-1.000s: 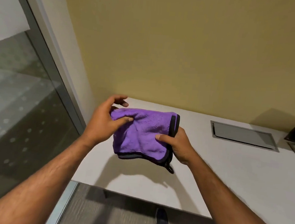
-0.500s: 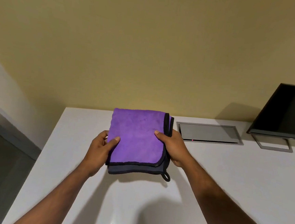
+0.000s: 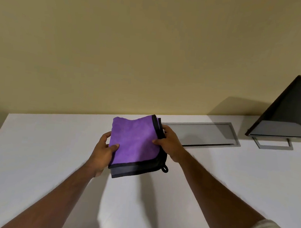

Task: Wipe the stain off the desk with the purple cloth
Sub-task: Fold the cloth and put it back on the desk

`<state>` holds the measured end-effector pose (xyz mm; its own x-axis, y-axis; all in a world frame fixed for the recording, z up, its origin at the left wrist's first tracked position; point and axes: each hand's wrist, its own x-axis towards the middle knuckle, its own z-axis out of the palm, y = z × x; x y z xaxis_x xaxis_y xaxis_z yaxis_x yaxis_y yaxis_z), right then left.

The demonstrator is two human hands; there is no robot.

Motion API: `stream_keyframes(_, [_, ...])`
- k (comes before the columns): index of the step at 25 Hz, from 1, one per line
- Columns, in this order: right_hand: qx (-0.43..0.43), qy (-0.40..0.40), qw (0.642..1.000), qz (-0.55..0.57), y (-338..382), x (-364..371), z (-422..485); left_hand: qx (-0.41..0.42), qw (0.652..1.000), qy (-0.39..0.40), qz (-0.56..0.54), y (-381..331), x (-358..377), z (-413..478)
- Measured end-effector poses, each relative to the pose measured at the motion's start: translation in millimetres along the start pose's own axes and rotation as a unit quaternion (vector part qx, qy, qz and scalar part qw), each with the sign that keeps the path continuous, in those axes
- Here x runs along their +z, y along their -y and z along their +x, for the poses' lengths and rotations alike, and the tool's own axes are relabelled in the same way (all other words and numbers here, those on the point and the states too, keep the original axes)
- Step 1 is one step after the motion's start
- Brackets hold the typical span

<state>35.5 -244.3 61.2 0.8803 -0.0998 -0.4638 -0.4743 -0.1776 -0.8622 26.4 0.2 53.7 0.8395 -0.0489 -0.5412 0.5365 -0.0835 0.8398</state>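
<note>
A folded purple cloth (image 3: 136, 141) with black edging and a grey underside hangs in the air above the white desk (image 3: 42, 150). My left hand (image 3: 104, 151) pinches its left edge, thumb on top. My right hand (image 3: 169, 144) grips the right edge, thumb on the purple face. A small black loop dangles from the cloth's near right corner. I cannot make out any stain on the desk; part of the surface is hidden under the cloth and my arms.
A grey metal cable hatch (image 3: 204, 134) is set into the desk just right of the cloth. A dark monitor (image 3: 291, 113) on a grey stand sits at the back right. A yellow wall (image 3: 133, 48) runs behind the desk.
My view has swung right and moved closer to the desk. The cloth has been folded flat between both hands and now tilts slightly, still held off the surface.
</note>
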Motion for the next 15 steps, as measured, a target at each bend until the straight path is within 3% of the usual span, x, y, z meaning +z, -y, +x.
stream_keyframes(5, [0.000,-0.041,0.998,-0.043,-20.6,-6.1,65.7,0.002,0.999,-0.027,0.039,13.3,24.9,76.6])
stream_keyframes(8, [-0.010,-0.055,0.971,-0.231,-34.5,-9.2,90.3,0.016,0.988,-0.037,0.149,26.7,25.3,103.7])
stream_keyframes(11, [-0.083,-0.061,0.901,-0.422,-52.7,2.7,91.7,0.118,0.920,-0.073,0.366,42.5,24.1,106.8])
stream_keyframes(13, [-0.141,-0.022,0.873,-0.466,-63.5,14.7,87.6,0.216,0.871,-0.041,0.439,49.9,28.4,102.8])
stream_keyframes(15, [-0.154,0.025,0.848,-0.506,-75.5,24.4,85.3,0.254,0.816,0.018,0.518,59.6,34.6,105.2])
